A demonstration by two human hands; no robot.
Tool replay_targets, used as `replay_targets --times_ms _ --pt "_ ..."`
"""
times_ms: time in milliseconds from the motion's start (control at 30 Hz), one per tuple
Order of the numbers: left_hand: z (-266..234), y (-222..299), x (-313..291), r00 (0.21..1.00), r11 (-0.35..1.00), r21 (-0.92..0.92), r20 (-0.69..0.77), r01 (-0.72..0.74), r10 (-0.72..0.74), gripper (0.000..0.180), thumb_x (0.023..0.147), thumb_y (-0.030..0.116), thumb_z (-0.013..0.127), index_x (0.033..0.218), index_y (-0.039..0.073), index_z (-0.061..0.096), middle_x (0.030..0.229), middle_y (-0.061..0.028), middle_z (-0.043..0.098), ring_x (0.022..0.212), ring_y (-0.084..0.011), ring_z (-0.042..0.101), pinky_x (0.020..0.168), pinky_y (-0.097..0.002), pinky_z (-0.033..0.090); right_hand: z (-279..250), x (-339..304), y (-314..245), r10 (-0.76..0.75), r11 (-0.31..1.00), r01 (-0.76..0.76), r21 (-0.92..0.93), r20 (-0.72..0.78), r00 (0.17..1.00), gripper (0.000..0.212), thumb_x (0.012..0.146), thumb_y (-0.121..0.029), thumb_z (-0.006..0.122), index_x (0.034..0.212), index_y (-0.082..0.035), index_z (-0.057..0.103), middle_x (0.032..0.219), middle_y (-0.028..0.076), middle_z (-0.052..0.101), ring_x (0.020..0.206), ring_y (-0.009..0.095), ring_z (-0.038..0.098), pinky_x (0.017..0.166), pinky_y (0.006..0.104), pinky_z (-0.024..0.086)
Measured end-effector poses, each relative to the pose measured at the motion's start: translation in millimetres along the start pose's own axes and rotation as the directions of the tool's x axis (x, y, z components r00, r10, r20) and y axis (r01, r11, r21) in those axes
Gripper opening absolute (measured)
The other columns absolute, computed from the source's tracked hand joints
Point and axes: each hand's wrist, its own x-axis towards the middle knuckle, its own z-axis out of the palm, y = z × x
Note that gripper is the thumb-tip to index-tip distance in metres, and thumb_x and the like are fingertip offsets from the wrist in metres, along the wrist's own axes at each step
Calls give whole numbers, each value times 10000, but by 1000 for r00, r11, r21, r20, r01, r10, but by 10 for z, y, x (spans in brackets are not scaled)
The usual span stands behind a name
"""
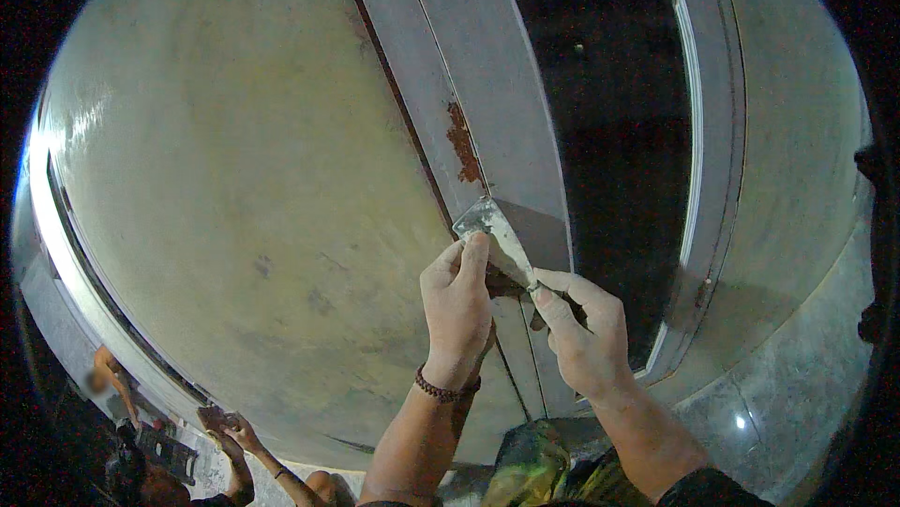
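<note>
A putty knife [506,242] with a triangular metal blade, smeared with pale filler, is held in front of a grey door frame [441,57]. My right hand [589,329] grips its narrow handle end, with the handle mostly hidden by the fingers. With the thumb on the blade face near the wide edge, my left hand [457,296] pinches the blade; its other fingers are behind. White dust coats both hands. Just above the blade edge, a reddish-brown bare patch [461,143] shows on the frame, along a thin seam.
A yellowish plastered wall [244,160] fills the left. Right of the frame is a dark opening or pane [609,132] edged by a pale strip. At lower left, another person's hands [230,427] are near a dark rectangular object [169,453]. Grey floor [750,413] lies at lower right.
</note>
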Motion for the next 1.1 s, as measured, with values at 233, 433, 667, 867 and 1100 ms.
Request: replay_targets --times_ms 233,433,667,867,1100 --pt "21 -21 7 998 997 -81 65 0 5 356 1098 261 552 1009 -43 716 905 -38 720 775 -97 650 704 -275 534 0 24 24 -1 1000 1 -17 -17 1000 286 1027 -141 628 1220 57 699 1049 149 762 915 162 704 823 307 554" --pt "22 -35 21 999 996 86 8 32 -33 354 1097 259 560 996 -41 718 894 -27 717 780 -82 638 698 -246 508 5 53 58 -24 1000 24 1 -21 999 282 1020 -132 626 1214 58 701 1043 155 765 907 163 702 821 308 552" --pt "52 32 48 998 997 53 -23 63 -62 346 1087 268 583 958 -28 707 860 -8 706 762 -70 625 686 -249 503 -20 55 32 -8 1000 9 15 -28 1000 289 1015 -140 634 1208 65 702 1027 146 763 892 153 689 815 307 553" --pt "84 -30 -21 999 1000 23 36 -4 4 350 1090 265 571 994 -40 713 899 -39 727 751 -89 645 699 -265 524 -109 -7 36 5 1000 -5 20 -1 1000 274 1024 -132 634 1203 65 700 1009 128 758 873 136 683 787 293 546" --pt "100 -11 -2 999 999 -15 21 -33 33 365 1085 253 582 942 -59 704 796 31 636 728 -41 505 628 -249 418 -101 20 -4 4 999 -4 36 -2 1000 276 1029 -149 631 1199 57 702 994 117 755 859 127 672 779 292 542"
